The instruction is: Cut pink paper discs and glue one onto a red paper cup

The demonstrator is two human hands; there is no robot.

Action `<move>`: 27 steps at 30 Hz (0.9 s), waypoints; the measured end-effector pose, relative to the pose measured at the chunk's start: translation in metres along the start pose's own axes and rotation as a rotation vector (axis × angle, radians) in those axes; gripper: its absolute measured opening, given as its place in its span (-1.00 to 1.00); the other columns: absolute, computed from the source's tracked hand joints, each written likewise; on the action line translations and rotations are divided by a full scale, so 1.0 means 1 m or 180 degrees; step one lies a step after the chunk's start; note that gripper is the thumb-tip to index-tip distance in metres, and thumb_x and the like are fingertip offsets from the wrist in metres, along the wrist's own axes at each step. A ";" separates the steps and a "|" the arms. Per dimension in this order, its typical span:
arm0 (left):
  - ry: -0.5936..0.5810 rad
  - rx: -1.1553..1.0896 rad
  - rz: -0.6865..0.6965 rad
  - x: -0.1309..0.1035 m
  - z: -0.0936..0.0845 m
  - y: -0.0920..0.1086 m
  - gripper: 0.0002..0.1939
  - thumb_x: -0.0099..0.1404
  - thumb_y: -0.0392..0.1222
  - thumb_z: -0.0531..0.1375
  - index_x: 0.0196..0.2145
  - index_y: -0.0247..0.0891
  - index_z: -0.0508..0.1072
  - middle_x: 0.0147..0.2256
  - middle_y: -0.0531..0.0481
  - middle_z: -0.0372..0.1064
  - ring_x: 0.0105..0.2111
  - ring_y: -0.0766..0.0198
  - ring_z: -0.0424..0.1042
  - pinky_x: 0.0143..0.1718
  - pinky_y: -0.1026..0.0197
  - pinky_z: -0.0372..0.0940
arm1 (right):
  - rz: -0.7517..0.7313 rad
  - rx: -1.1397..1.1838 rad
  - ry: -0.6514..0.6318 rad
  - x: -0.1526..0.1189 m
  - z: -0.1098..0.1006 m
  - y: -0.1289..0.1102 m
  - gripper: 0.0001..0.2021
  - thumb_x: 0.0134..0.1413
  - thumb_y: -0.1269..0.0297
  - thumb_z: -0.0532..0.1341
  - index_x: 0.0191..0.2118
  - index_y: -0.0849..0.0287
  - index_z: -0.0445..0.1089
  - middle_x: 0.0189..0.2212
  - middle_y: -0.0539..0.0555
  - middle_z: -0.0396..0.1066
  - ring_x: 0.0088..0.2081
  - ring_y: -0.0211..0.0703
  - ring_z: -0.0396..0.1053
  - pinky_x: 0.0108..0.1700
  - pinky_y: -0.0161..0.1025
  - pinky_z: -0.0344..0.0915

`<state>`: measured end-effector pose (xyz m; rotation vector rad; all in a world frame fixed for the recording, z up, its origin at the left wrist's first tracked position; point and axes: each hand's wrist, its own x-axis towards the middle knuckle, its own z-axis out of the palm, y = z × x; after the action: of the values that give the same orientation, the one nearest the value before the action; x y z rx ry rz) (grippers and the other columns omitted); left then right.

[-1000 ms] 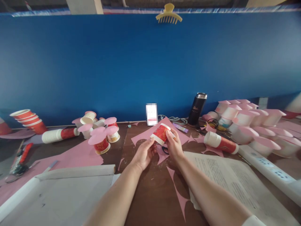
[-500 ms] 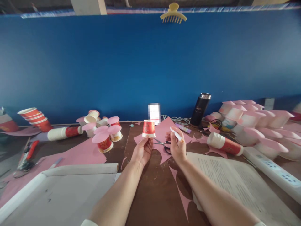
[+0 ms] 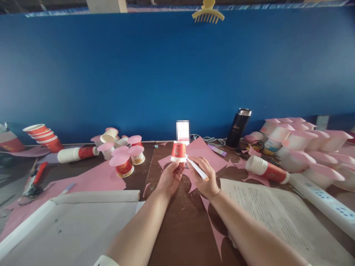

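- Left hand [image 3: 172, 177]: fingers pinching the rim of an upside-down red cup [image 3: 178, 151], left of the black flask [image 3: 237, 129] and nearer the person.
- Right hand [image 3: 206, 181]: fingers gripping a white pen [image 3: 196, 168], tip at the cup; contact unclear.
- Purple tube [image 3: 217, 150]: just left of the flask.
- Pink-topped cups [image 3: 298, 143]: right of the flask.

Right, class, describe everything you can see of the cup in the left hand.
The cup is red with a faint printed pattern and a white rim, and looks like paper. It is upside down and near upright: rim lowest, narrower base on top. The left hand holds it near the rim, seemingly off the table. A pen points at its right side; whether the tip touches is unclear. Its inside is hidden.
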<state>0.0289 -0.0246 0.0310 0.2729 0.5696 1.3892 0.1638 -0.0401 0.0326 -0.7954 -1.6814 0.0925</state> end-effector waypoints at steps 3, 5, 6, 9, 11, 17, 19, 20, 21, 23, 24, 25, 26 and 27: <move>0.0016 0.0048 0.0016 0.001 -0.001 -0.002 -0.91 0.20 -0.49 0.16 -0.38 -0.49 0.48 -0.40 -0.13 0.49 -0.41 0.36 0.49 -0.27 0.36 0.43 | -0.0003 -0.0090 -0.0089 -0.001 0.002 0.001 -0.78 0.17 0.38 0.15 -0.06 0.08 0.37 -0.25 0.09 0.46 -0.23 -0.14 0.42 -0.16 -0.17 0.40; -0.0010 0.0087 0.0032 0.001 -0.002 -0.003 -0.91 0.19 -0.50 0.17 -0.38 -0.48 0.48 -0.39 -0.13 0.49 -0.41 0.37 0.49 -0.27 0.36 0.42 | 0.0029 -0.0174 -0.0101 -0.002 0.003 0.001 -0.80 0.18 0.36 0.14 -0.08 0.09 0.37 -0.24 0.09 0.47 -0.22 -0.13 0.43 -0.15 -0.17 0.40; -0.0036 0.0107 0.0038 0.001 -0.003 -0.003 -0.91 0.18 -0.49 0.17 -0.38 -0.47 0.49 -0.39 -0.12 0.49 -0.41 0.37 0.49 -0.26 0.36 0.42 | 0.0060 -0.0201 -0.0096 -0.002 0.003 0.002 -0.81 0.18 0.35 0.14 -0.09 0.09 0.38 -0.24 0.09 0.47 -0.22 -0.13 0.43 -0.15 -0.18 0.40; -0.0125 0.0171 0.0052 0.001 -0.005 -0.004 -0.92 0.17 -0.48 0.18 -0.39 -0.45 0.49 -0.38 -0.11 0.49 -0.39 0.37 0.49 -0.23 0.36 0.41 | 0.0165 -0.0227 -0.0078 -0.004 0.004 0.002 -0.84 0.17 0.34 0.16 -0.12 0.09 0.39 -0.25 0.06 0.48 -0.23 -0.16 0.45 -0.17 -0.22 0.41; -0.0142 0.0217 0.0059 0.001 -0.005 -0.004 -0.92 0.17 -0.47 0.18 -0.40 -0.44 0.49 -0.39 -0.10 0.49 -0.39 0.37 0.48 -0.22 0.36 0.40 | 0.0202 -0.0233 -0.0062 -0.005 0.004 0.002 -0.84 0.16 0.34 0.17 -0.13 0.09 0.39 -0.26 0.05 0.48 -0.24 -0.17 0.45 -0.18 -0.24 0.41; -0.0110 0.0263 0.0061 0.001 -0.002 -0.004 -0.94 0.15 -0.47 0.20 -0.42 -0.45 0.49 -0.44 -0.09 0.47 -0.43 0.39 0.47 -0.27 0.38 0.40 | 0.0265 -0.0295 -0.0108 -0.005 0.004 0.001 -0.85 0.16 0.33 0.17 -0.14 0.09 0.39 -0.29 0.04 0.48 -0.30 -0.20 0.45 -0.29 -0.29 0.39; -0.0085 0.0254 0.0046 0.001 -0.002 -0.004 -0.94 0.15 -0.47 0.20 -0.43 -0.45 0.48 -0.46 -0.08 0.47 -0.44 0.40 0.46 -0.28 0.38 0.40 | 0.0270 -0.0307 -0.0116 -0.005 0.004 0.001 -0.85 0.16 0.33 0.17 -0.14 0.09 0.39 -0.30 0.04 0.48 -0.31 -0.20 0.45 -0.28 -0.29 0.39; -0.0074 0.0253 0.0042 0.000 -0.002 -0.004 -0.94 0.15 -0.48 0.20 -0.43 -0.45 0.48 -0.46 -0.08 0.46 -0.45 0.40 0.46 -0.29 0.38 0.40 | 0.0263 -0.0317 -0.0110 -0.005 0.004 0.001 -0.85 0.16 0.33 0.17 -0.14 0.10 0.39 -0.30 0.04 0.48 -0.31 -0.20 0.46 -0.27 -0.29 0.38; -0.0069 0.0255 0.0042 0.000 -0.003 -0.004 -0.93 0.15 -0.48 0.19 -0.43 -0.45 0.48 -0.47 -0.08 0.46 -0.45 0.40 0.46 -0.29 0.38 0.40 | 0.0252 -0.0327 -0.0103 -0.005 0.005 0.001 -0.86 0.16 0.33 0.17 -0.15 0.10 0.39 -0.31 0.04 0.48 -0.32 -0.20 0.46 -0.27 -0.29 0.38; -0.0070 0.0270 0.0047 0.000 -0.003 -0.004 -0.92 0.15 -0.48 0.19 -0.44 -0.46 0.48 -0.47 -0.07 0.46 -0.46 0.40 0.46 -0.30 0.38 0.40 | 0.0220 -0.0351 -0.0084 -0.005 0.005 0.001 -0.87 0.16 0.33 0.17 -0.16 0.10 0.39 -0.31 0.04 0.48 -0.31 -0.20 0.46 -0.26 -0.29 0.38; -0.0074 0.0282 0.0052 0.000 -0.003 -0.005 -0.92 0.15 -0.48 0.19 -0.44 -0.46 0.48 -0.48 -0.07 0.46 -0.47 0.41 0.45 -0.31 0.38 0.40 | 0.0204 -0.0365 -0.0071 -0.005 0.005 0.000 -0.87 0.17 0.33 0.17 -0.16 0.10 0.39 -0.31 0.04 0.48 -0.30 -0.20 0.46 -0.25 -0.29 0.38; -0.0080 0.0294 0.0054 0.000 -0.003 -0.005 -0.93 0.15 -0.48 0.19 -0.43 -0.46 0.49 -0.48 -0.06 0.46 -0.47 0.41 0.45 -0.31 0.39 0.39 | 0.0192 -0.0381 -0.0062 -0.005 0.005 0.000 -0.87 0.17 0.33 0.17 -0.16 0.10 0.39 -0.31 0.05 0.48 -0.30 -0.20 0.46 -0.25 -0.29 0.38; -0.0087 0.0305 0.0055 0.000 -0.003 -0.005 -0.93 0.14 -0.48 0.20 -0.44 -0.45 0.49 -0.48 -0.06 0.45 -0.48 0.42 0.44 -0.31 0.39 0.39 | 0.0182 -0.0399 -0.0055 -0.005 0.006 0.000 -0.87 0.17 0.32 0.16 -0.16 0.10 0.39 -0.31 0.05 0.48 -0.29 -0.19 0.47 -0.24 -0.29 0.38; -0.0094 0.0315 0.0057 0.000 -0.002 -0.005 -0.94 0.14 -0.47 0.20 -0.44 -0.45 0.49 -0.48 -0.05 0.45 -0.48 0.42 0.44 -0.32 0.39 0.39 | 0.0174 -0.0420 -0.0047 -0.005 0.006 -0.001 -0.87 0.17 0.32 0.16 -0.16 0.10 0.39 -0.30 0.05 0.48 -0.29 -0.19 0.47 -0.23 -0.29 0.39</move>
<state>0.0319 -0.0259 0.0268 0.3782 0.6135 1.3741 0.1586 -0.0413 0.0272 -0.9417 -1.6929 0.0254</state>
